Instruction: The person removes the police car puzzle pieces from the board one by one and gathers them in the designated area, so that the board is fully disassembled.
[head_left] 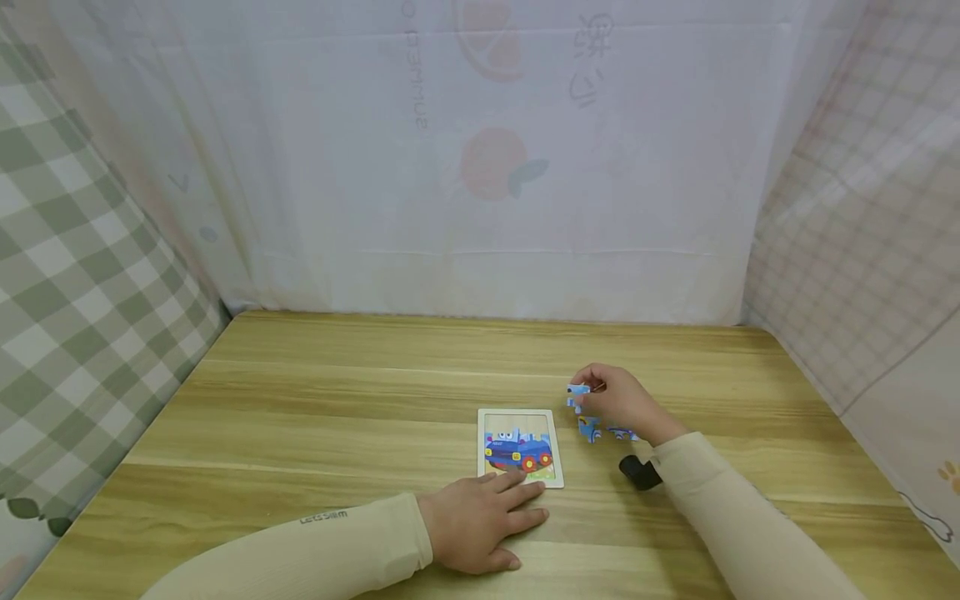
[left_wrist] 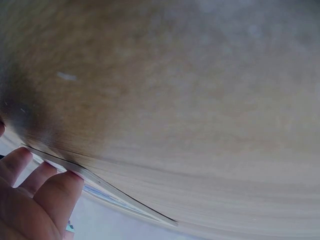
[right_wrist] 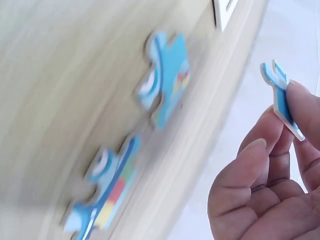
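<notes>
A framed jigsaw puzzle (head_left: 521, 450) with a blue truck picture lies on the table, its upper part showing bare board. My left hand (head_left: 489, 523) lies flat with spread fingers, the fingertips on the frame's near edge; the left wrist view shows the fingers (left_wrist: 60, 197) at that rim. To the right of the frame, my right hand (head_left: 618, 402) pinches a light blue puzzle piece (right_wrist: 281, 100) between thumb and fingers, raised above the table. Below it lie two more pieces, one puzzle piece (right_wrist: 167, 80) with a knob and another puzzle piece (right_wrist: 105, 192) with coloured patches.
A black object (head_left: 640, 472) shows beside the right sleeve, at the wrist. The wooden table (head_left: 337, 400) meets a white printed cloth (head_left: 375, 183) at the back, with checked cloths (head_left: 82, 225) hanging at the sides.
</notes>
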